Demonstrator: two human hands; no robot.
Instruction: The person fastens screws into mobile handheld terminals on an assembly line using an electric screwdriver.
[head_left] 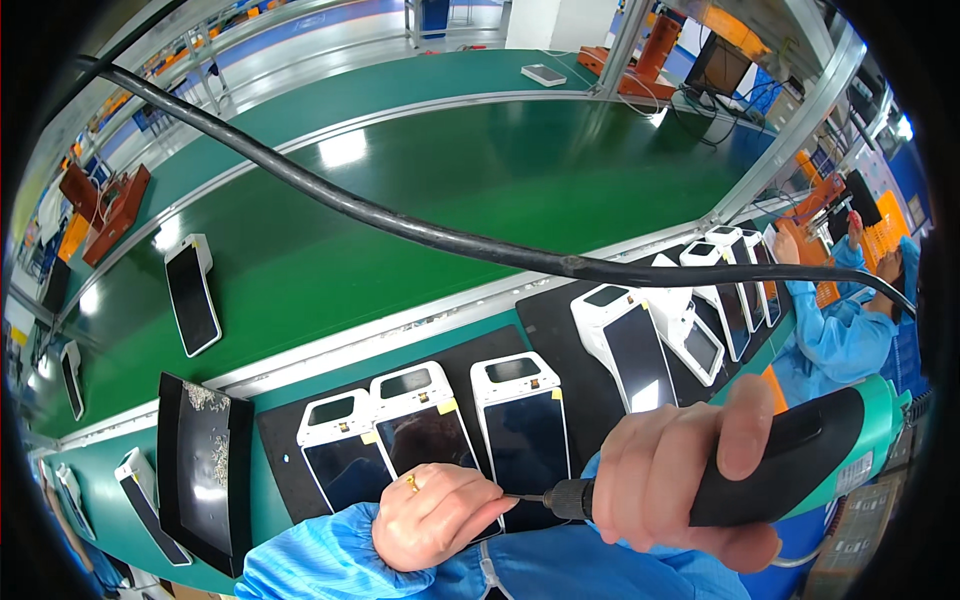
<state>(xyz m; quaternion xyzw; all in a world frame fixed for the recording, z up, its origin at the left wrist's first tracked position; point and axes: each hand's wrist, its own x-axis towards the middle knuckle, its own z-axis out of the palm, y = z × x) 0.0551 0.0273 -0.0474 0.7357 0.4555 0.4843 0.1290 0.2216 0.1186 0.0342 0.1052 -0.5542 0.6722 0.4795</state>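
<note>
The right hand (pixel 670 475) wraps the electric screwdriver (pixel 800 455), whose long axis points left to the left hand (pixel 435 515), fingertips pressed together (on what, I cannot tell), near a white terminal (pixel 520 430).

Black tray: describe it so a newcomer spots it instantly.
Start at the glossy green surface, then the worktop along its near side. There, left of the black mat, sits the tray: open and black, unlike the white devices nearby, with small pale pieces loose inside.

Bright light, white glare on the green belt (pixel 500 170), bent edges seemingly soft.
</note>
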